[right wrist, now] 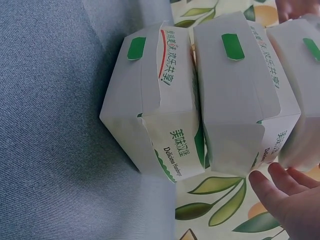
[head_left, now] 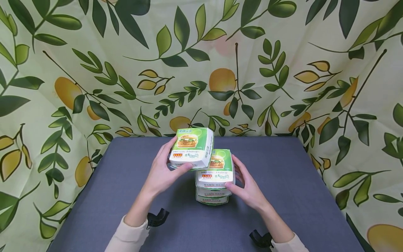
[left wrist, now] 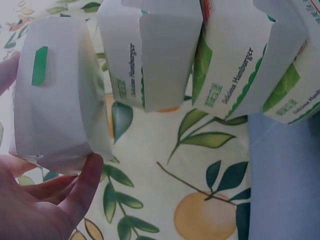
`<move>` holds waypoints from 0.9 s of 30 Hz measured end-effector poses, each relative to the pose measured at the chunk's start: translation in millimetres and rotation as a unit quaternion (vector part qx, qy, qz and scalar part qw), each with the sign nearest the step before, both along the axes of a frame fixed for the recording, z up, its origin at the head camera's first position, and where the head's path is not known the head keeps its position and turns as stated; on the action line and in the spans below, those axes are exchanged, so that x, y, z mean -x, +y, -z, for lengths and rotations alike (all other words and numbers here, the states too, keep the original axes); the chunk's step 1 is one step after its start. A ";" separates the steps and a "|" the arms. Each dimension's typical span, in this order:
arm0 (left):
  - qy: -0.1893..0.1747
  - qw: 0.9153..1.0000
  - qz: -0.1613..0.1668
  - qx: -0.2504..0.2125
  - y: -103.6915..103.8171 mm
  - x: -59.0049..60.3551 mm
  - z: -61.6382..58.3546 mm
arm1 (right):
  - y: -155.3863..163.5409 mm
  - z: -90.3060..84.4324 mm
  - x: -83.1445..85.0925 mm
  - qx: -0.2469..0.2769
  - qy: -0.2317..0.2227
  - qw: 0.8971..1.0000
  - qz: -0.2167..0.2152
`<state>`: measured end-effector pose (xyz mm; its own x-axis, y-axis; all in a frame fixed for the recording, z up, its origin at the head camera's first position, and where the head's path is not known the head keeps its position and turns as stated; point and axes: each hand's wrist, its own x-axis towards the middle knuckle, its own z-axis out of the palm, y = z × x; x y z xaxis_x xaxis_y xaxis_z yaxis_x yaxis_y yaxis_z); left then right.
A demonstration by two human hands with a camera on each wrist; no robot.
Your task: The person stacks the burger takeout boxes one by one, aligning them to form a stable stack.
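Note:
My left hand [head_left: 180,156] grips a white and green burger box [head_left: 192,145] and holds it tilted in the air, just up and left of a stack of three like boxes [head_left: 214,178] on the grey table [head_left: 283,168]. My right hand [head_left: 234,174] grips the stack's top box, thumb at its front corner and fingers along its right side. In the left wrist view the lifted box [left wrist: 55,90] is at the left with my thumb [left wrist: 90,172] under it, and the stack [left wrist: 220,55] is beside it. The right wrist view shows the stacked boxes [right wrist: 160,100] from the side, with my fingertips [right wrist: 280,192] below them.
A cloth printed with leaves and lemons [head_left: 220,52] hangs behind the table and drapes down both sides. Black wrist camera mounts [head_left: 157,217] [head_left: 261,239] show near my cuffs. Bare grey table surface lies left, right and in front of the stack.

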<state>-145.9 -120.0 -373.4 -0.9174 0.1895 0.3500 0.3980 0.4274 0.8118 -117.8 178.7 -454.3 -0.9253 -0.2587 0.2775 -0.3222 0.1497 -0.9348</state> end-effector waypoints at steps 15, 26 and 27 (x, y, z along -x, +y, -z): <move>0.006 1.000 -0.002 0.030 19.2 0.3 0.5 | 0.2 -0.3 0.2 -0.002 0.004 1.000 0.002; 0.018 0.999 0.000 0.048 31.8 -1.9 -2.2 | 0.5 -2.4 0.2 -0.007 0.013 1.000 0.002; 0.020 0.999 -0.001 0.051 33.1 -2.2 -2.4 | 0.8 -2.4 0.4 -0.008 0.013 1.000 0.002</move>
<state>-143.7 -86.9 -371.0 -0.9036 0.2243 0.3649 0.4279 0.5079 0.7476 -118.2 179.5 -451.9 -0.9189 -0.2600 0.2968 -0.3451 0.1649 -0.9240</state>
